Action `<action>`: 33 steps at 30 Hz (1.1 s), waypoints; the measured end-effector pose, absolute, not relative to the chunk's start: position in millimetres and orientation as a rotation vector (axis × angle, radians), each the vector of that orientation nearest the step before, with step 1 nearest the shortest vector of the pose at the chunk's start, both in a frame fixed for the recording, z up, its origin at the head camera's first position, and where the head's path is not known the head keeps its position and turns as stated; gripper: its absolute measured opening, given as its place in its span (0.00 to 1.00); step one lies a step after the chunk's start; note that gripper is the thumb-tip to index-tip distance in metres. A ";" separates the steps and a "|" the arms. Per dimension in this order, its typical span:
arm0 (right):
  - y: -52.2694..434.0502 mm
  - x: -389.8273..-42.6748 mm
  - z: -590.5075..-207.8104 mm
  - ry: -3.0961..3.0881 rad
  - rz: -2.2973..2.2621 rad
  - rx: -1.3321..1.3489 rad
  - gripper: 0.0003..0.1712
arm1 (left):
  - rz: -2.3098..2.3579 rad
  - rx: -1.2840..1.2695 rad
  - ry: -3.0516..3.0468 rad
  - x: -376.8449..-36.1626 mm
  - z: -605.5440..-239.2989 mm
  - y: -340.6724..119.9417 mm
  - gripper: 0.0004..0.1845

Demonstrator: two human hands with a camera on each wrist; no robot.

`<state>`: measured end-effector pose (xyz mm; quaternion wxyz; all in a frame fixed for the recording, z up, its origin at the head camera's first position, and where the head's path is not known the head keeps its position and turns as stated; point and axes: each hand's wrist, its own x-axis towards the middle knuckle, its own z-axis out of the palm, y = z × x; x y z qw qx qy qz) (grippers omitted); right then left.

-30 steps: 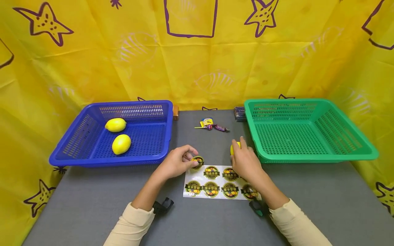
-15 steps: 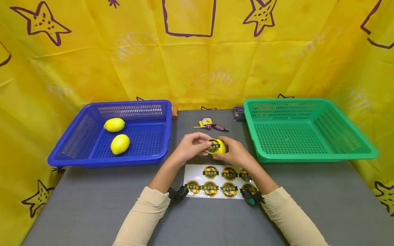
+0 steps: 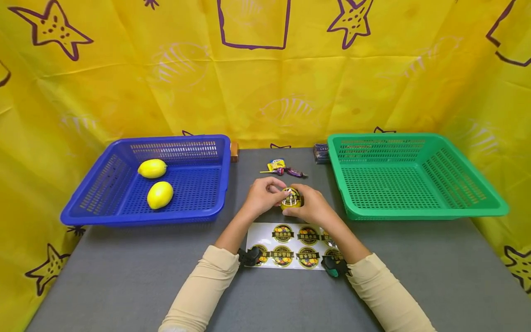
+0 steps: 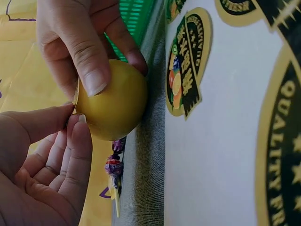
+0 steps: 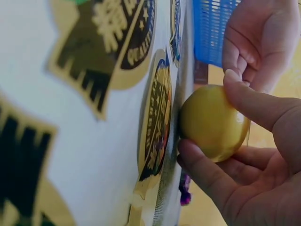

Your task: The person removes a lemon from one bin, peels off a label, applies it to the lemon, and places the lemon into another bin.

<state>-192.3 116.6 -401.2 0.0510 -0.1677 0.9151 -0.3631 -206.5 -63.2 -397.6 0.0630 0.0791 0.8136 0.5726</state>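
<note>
Nearest me, the sticker sheet (image 3: 290, 246) lies flat on the grey surface (image 3: 124, 276), and one round slot at its upper left is now bare: a second ago my left grip was peeling a label there while the right held a lemon off to the side. Since then both hands have come together above the sheet. My right hand (image 3: 313, 210) cups the lemon (image 3: 291, 199), thumb and fingers curled round it, and my left hand (image 3: 261, 196) pinches at the sticker (image 3: 292, 197) now sitting on the fruit's top. I judge the label is on and is being pressed down.

The lemon hangs just above the sheet's far edge, between the two baskets. The blue basket (image 3: 224, 180), with two lemons (image 3: 159, 194) in it, stands near on the left; the green basket (image 3: 338, 184) stands equally near on the right, its near rim low. Beyond the hands lie some wrapped sweets (image 3: 286, 171), then the yellow curtain (image 3: 265, 92).
</note>
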 end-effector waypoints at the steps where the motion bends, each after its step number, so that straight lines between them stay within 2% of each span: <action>1: 116.4 -192.1 -401.2 2.789 -1.105 -0.512 0.44 | 1.723 0.245 2.477 -206.3 -398.2 -63.2 0.10; 8: 116.0 -192.8 -402.0 2.790 -1.121 -0.518 0.44 | 1.714 0.274 2.508 -204.0 -404.7 -68.1 0.16; 18: 119.2 -193.6 -404.0 2.626 -1.210 -0.535 0.43 | 1.732 0.243 2.037 -202.0 -411.3 -83.6 0.27; 26: 115.3 -199.4 -407.1 2.185 -1.693 -0.332 0.28 | 1.772 0.165 1.936 -206.4 -416.6 -84.0 0.31; 33: 114.8 -203.6 -413.5 2.107 -1.812 -0.182 0.24 | 1.800 0.093 1.867 -214.9 -419.4 -87.3 0.29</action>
